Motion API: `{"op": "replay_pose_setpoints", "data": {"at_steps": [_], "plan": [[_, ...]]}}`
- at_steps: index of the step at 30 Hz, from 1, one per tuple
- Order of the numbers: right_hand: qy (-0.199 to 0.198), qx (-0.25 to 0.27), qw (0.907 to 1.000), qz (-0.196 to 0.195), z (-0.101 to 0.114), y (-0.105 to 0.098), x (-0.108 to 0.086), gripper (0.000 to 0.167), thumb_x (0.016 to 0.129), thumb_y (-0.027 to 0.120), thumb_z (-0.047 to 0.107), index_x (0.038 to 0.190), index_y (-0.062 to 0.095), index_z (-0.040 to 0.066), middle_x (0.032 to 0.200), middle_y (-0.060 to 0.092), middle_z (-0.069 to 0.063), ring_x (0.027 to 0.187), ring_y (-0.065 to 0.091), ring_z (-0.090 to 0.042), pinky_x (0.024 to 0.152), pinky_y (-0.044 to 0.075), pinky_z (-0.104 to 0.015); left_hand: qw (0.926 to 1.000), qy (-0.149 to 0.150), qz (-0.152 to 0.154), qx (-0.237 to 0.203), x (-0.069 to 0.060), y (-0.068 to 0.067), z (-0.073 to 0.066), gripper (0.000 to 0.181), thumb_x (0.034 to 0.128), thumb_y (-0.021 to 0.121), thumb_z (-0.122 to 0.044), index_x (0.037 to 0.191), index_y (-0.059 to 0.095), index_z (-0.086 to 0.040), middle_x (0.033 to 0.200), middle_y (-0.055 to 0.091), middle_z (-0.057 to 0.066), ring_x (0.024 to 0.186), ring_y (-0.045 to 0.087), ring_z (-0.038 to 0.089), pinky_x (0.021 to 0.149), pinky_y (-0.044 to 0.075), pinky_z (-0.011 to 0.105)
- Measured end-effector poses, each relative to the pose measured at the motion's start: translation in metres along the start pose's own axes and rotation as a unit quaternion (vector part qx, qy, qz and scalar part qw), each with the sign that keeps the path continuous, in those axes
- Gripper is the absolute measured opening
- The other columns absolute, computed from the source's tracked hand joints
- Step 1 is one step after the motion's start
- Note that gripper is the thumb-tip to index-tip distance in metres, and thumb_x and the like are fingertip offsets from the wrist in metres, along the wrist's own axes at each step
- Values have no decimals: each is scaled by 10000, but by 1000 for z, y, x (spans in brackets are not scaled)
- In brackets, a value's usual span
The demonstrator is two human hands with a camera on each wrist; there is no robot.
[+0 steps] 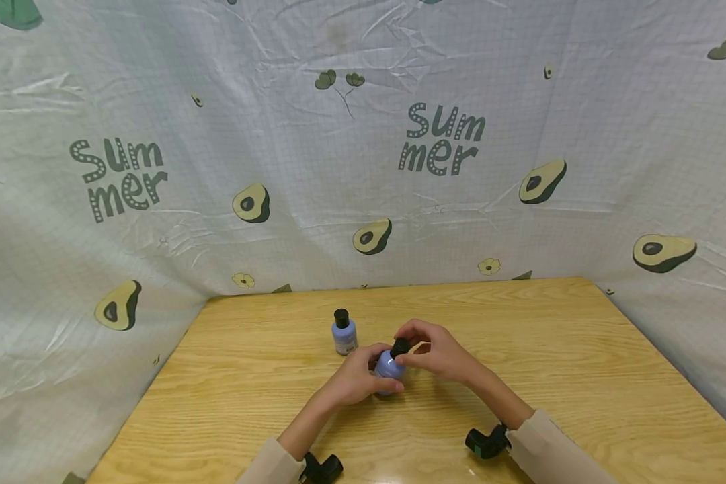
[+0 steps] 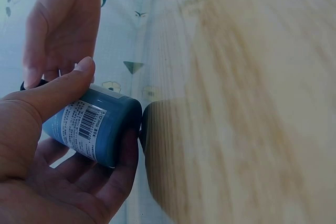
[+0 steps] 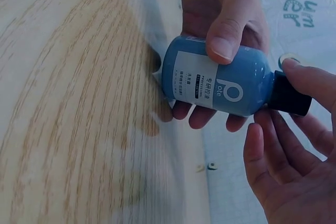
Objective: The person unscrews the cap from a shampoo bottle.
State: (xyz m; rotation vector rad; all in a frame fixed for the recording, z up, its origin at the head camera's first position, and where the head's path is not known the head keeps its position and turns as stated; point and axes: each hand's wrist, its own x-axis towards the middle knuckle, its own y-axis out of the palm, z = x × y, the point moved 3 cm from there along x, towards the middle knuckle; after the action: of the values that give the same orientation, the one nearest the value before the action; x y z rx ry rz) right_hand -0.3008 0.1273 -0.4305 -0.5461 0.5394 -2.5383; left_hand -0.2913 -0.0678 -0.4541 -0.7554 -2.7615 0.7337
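Note:
My left hand [image 1: 355,378] grips the body of a blue-violet bottle [image 1: 388,367], thumb on the near side and fingers around the far side. The bottle leans slightly to the right, its base low over the table; I cannot tell whether it touches. At the top, my right hand [image 1: 440,351] pinches the black cap [image 3: 290,94] between thumb and fingers. The cap is on the bottle's neck. A white front label [image 3: 195,80] faces the right wrist camera, and a barcode label [image 2: 84,129] shows in the left wrist view.
A second bottle [image 1: 344,336] of the same kind, with a black cap, stands upright behind my left hand. The wooden table [image 1: 248,390] ends at a hanging cloth [image 1: 314,168] printed with avocados. Black wrist-worn devices [image 1: 487,442] sit below both forearms.

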Motion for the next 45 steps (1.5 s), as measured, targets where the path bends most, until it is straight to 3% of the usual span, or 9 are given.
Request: {"op": "replay_pose_setpoints", "data": {"at_steps": [11,15,24,37,45], "plan": [[-185,-126,9997,51,-1,-1,0,374,958,744,145,1258,642,-54,1142,691,-166,1011,650,-128,835,575,-276,10000,9,-1,14,-1,0,-1,548,864,854,-203,1358,644,-95,1311,685,89,1144,660,215,939,547,397],[-135,-163,9998,34,0,-1,0,405,951,757,167,1281,637,-36,1152,691,-156,1028,651,-162,859,571,-289,10000,15,-1,10,0,0,0,535,872,849,-211,1355,647,-104,1306,689,82,1137,664,207,943,548,392],[28,-117,9999,-49,-3,2,0,367,936,782,206,1205,659,-11,1103,692,-116,974,648,-92,837,581,-289,10000,40,3,24,-1,0,0,543,877,844,-209,1368,638,-100,1308,685,83,1108,653,180,909,545,329],[-46,-105,9999,-94,-4,1,1,401,928,790,205,1244,652,0,1140,691,-116,1009,647,-102,853,569,-290,10000,39,22,11,-1,-1,-1,549,879,842,-202,1375,630,-98,1308,680,89,1108,662,192,896,554,340],[-73,-134,9998,-119,-6,0,2,305,938,778,187,1182,672,37,1093,694,-110,972,642,-85,818,573,-285,10000,79,10,38,0,0,-1,533,880,841,-197,1364,637,-103,1298,681,89,1110,661,195,902,553,343]]}}
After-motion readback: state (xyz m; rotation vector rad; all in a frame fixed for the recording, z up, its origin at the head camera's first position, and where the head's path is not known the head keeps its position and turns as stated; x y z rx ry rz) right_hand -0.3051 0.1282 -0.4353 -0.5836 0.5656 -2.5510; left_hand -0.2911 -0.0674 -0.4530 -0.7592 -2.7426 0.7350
